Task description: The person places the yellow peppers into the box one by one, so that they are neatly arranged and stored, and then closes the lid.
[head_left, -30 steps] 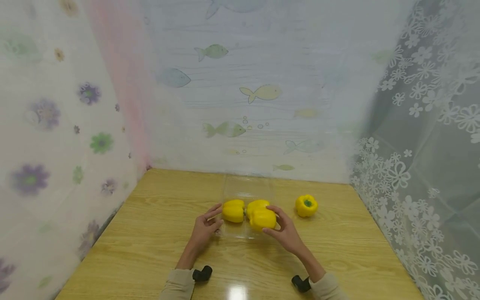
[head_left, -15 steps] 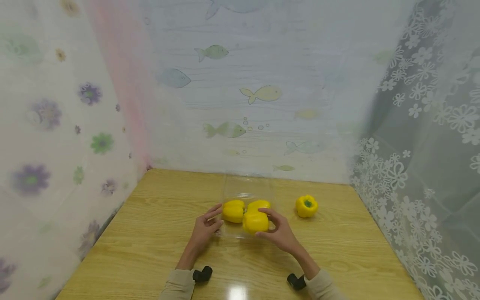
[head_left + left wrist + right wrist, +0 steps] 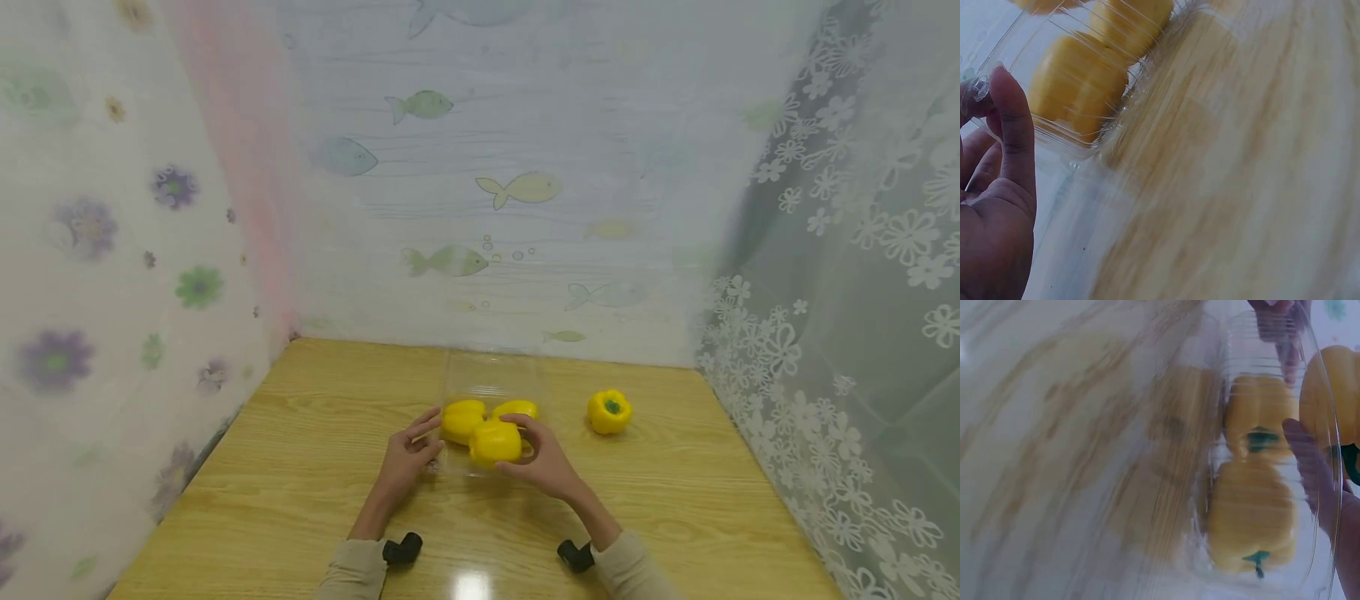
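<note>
A clear plastic clamshell container [image 3: 491, 372] lies on the table with its lid folded back. Thumb and finger of my left hand [image 3: 408, 458] pinch its rim at the left side, plain in the left wrist view. Inside rest two yellow bell peppers, one on the left [image 3: 461, 419] and one at the back right [image 3: 517, 408]. My right hand [image 3: 547, 458] grips another yellow bell pepper [image 3: 495, 443] from its right side, over the front of the container. In the right wrist view this held pepper [image 3: 1332, 394] shows beyond the clear wall, its green stem pointing down.
One more yellow bell pepper [image 3: 610, 412] stands on the wooden table [image 3: 675, 483] to the right of the container, green stem showing. A fish-patterned curtain [image 3: 480, 167] hangs behind the table's far edge, with flowered sheets on both sides.
My right hand has carried its bell pepper leftward over the container, closer to the left pepper. My left hand keeps its place at the rim.
</note>
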Motion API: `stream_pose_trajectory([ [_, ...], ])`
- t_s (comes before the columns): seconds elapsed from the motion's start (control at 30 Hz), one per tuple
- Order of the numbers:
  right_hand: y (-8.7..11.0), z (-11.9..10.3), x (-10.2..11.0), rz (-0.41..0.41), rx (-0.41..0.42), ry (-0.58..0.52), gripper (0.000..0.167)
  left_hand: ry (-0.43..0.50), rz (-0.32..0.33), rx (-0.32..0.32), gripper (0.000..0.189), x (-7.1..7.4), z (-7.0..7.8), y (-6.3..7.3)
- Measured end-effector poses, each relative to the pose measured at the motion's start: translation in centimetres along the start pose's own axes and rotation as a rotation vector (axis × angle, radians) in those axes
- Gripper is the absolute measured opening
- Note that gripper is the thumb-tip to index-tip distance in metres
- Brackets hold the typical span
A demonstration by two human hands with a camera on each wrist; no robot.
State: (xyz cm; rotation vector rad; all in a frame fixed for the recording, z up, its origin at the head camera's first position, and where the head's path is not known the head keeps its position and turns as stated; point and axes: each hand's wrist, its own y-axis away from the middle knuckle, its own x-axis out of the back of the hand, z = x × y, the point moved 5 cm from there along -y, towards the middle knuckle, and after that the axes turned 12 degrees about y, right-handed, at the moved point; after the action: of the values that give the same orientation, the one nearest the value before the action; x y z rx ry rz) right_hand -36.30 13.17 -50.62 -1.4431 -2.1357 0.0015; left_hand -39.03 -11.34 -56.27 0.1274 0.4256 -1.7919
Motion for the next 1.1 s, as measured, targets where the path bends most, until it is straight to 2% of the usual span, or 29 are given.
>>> stream_pose_trajectory([
  [0.27, -1.1, 0.0, -1.3, -0.02, 0.002, 0.036, 0.064, -0.019, 0.008, 0.007, 0.047, 0.1, 0.2, 0.1],
  [0.5, -1.5, 0.4, -2.1, -0.024, -0.05, 0.042, 0.063, -0.038, 0.017, 0.027, 0.046, 0.3, 0.0, 0.4],
  [0.8, -1.7, 1.1, -2.3, -0.019, -0.084, 0.08, 0.063, -0.039, 0.031, 0.028, 0.045, 0.2, 0.0, 0.3],
  [0.9, -1.7, 0.6, -2.3, -0.026, -0.086, 0.126, 0.064, -0.033, 0.029, 0.033, 0.045, 0.1, 0.0, 0.3],
  [1.07, -1.7, 0.4, -2.2, -0.029, -0.02, 0.214, 0.064, -0.037, 0.023, 0.039, 0.045, 0.0, 0.0, 0.2],
  [1.1, -1.8, 0.9, -2.2, -0.031, 0.0, 0.229, 0.064, -0.036, 0.024, 0.04, 0.045, 0.0, 0.0, 0.2],
])
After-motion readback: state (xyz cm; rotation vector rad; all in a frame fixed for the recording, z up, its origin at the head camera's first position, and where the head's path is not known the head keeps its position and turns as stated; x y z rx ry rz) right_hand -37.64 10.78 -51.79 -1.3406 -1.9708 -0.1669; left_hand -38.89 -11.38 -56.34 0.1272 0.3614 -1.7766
